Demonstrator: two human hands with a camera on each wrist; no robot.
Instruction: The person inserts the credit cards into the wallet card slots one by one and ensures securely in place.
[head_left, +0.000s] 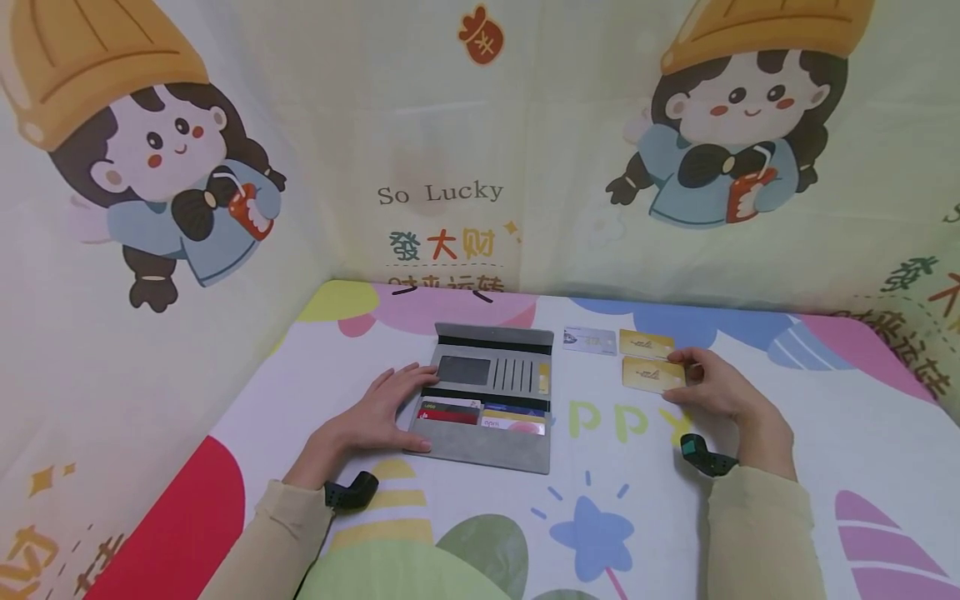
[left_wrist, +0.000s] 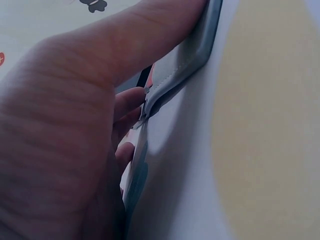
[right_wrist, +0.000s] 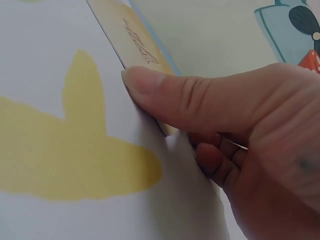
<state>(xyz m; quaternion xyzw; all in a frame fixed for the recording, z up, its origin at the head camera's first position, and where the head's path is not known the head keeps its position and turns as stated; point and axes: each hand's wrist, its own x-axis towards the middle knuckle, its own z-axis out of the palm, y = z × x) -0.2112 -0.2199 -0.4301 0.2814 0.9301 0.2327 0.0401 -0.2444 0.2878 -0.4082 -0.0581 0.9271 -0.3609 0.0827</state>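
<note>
Nearer gold card [head_left: 643,375] lay toward the far edge of printed table [head_left: 660,517] — right end pinched by right hand [head_left: 723,387]; left hand [head_left: 378,408] spread at left edge of grey wallet [head_left: 487,450]. Cartoon backdrop [head_left: 450,108] stood behind.

The grey wallet [head_left: 483,452] looks like leather or imitation leather, matt and smooth, with a stitched edge visible from the left wrist. The gold cards [head_left: 647,375] and the silver card [head_left: 589,340] seem of smooth plastic, with a slight metallic shine. The counter [head_left: 476,496] has a smooth, printed, rather matt surface. The backdrop [head_left: 555,125] resembles thin cloth, softly creased. Both sleeves [head_left: 761,533] are matt cloth; the wrist devices [head_left: 352,492] appear black plastic.
</note>
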